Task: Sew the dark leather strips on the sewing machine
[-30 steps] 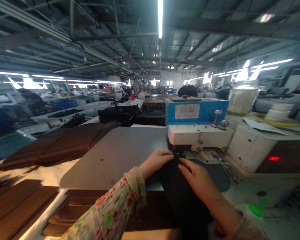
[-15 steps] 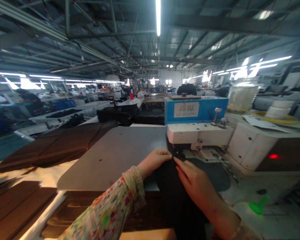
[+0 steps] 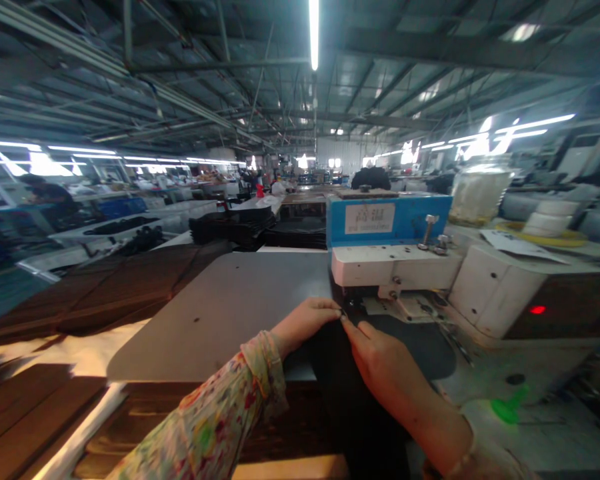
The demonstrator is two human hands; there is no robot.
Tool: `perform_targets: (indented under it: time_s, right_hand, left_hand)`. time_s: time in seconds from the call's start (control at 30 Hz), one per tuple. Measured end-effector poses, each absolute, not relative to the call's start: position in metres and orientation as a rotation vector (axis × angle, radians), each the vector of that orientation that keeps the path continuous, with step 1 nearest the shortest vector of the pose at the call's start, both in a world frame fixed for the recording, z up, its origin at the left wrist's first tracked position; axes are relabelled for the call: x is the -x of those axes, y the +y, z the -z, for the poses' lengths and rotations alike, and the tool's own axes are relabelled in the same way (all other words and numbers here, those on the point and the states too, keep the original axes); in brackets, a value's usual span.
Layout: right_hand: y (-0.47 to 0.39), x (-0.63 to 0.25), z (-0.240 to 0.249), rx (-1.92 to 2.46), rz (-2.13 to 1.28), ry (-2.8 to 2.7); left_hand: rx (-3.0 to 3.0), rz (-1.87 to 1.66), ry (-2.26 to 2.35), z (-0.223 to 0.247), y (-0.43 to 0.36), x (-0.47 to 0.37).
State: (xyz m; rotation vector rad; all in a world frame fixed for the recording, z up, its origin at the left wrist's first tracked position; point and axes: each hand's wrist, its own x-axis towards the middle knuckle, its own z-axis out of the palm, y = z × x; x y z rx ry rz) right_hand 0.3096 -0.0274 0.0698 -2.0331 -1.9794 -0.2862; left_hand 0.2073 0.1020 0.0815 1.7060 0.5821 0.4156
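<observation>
A strip of black fabric runs from the sewing machine's white arm down over the table's near edge. My left hand is closed on the fabric's edge, thumb and fingers pinched together just in front of the machine head. My right hand meets it from the other side, its index fingertip and thumb closed on the same edge. The two sets of fingertips nearly touch. Part of the fabric is hidden beneath my hands. Left of them lies a smooth grey metal plate.
Folded dark brown fabric lies left of the plate, with black stacks behind it. The machine's blue block and white housing stand to the right, near a glass jar and a bottle with a green nozzle.
My right hand has shifted slightly left, its fingers more bent and closer to my left fingertips. The whole view has moved a little, bringing a second red light into sight at right.
</observation>
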Motion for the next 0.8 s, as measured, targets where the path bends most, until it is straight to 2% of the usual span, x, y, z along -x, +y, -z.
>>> perform_targets:
  time_s: [0.27, 0.43, 0.8]
  right_hand:
    - [-0.013, -0.323, -0.074, 2.087, 0.034, -1.803]
    - [0.0, -0.333, -0.076, 2.122, -0.034, -1.733]
    - [0.017, -0.34, -0.084, 2.16, -0.096, -1.724]
  left_hand:
    - [-2.662, -0.865, 0.779, -0.077, 0.09, -0.215]
    - [-2.788, -0.704, 0.683, -0.076, 0.089, -0.209]
    - [-2.85, -0.664, 0.777, -0.076, 0.082, -0.208]
